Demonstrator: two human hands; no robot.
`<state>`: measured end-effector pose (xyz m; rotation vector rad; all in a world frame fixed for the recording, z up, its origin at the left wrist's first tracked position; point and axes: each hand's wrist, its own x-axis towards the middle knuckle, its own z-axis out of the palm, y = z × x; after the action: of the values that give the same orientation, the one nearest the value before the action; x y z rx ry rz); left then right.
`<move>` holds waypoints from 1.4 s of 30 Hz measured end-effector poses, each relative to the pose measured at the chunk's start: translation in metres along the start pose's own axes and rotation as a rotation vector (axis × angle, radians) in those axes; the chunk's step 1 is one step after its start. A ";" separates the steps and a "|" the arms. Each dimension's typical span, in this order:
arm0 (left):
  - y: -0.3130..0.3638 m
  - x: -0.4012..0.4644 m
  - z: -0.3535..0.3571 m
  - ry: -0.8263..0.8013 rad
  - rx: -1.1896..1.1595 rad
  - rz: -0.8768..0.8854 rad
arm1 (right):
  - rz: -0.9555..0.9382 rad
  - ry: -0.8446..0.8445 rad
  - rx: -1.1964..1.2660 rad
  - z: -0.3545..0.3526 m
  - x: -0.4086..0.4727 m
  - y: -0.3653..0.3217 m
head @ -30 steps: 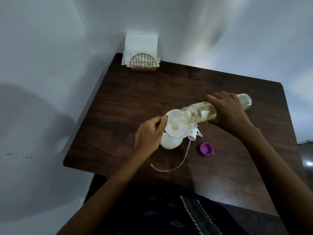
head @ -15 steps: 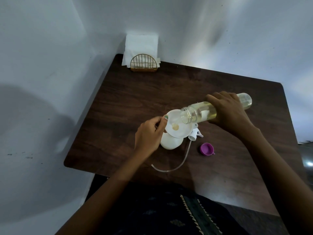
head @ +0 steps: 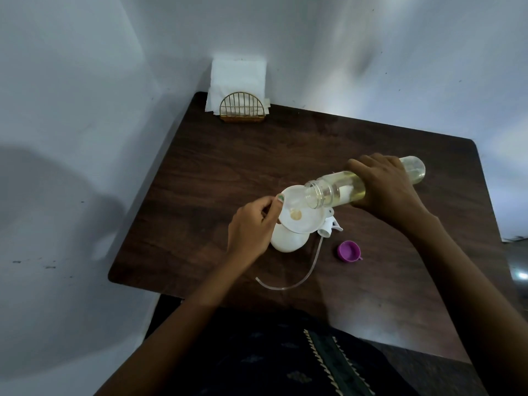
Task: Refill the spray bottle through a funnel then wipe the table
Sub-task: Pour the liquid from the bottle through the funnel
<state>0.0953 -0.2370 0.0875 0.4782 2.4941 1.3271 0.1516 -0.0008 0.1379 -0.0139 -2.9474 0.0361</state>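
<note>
A white spray bottle (head: 287, 242) stands on the dark wooden table (head: 217, 172) with a white funnel (head: 303, 218) set in its neck. My left hand (head: 253, 227) pinches the funnel's left rim. My right hand (head: 385, 190) grips a clear bottle of yellowish liquid (head: 337, 191), tipped almost flat, its open mouth over the funnel. A little yellowish liquid sits at the funnel's bottom. The white spray head (head: 328, 225) with its long clear tube (head: 288, 281) lies on the table just right of the spray bottle.
A purple cap (head: 349, 251) lies on the table right of the spray head. A gold wire holder with white napkins (head: 238, 90) stands at the far left corner against the wall. Walls close the table's left and far sides.
</note>
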 end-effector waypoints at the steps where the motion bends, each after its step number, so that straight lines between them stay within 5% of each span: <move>1: 0.001 0.000 0.000 0.003 0.008 0.003 | 0.001 -0.002 -0.002 0.000 0.000 0.000; 42: 0.004 -0.003 -0.001 0.008 0.017 -0.011 | -0.009 0.011 -0.007 -0.002 0.000 -0.001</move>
<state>0.0982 -0.2370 0.0914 0.4634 2.5126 1.3068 0.1519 -0.0019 0.1398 -0.0022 -2.9363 0.0241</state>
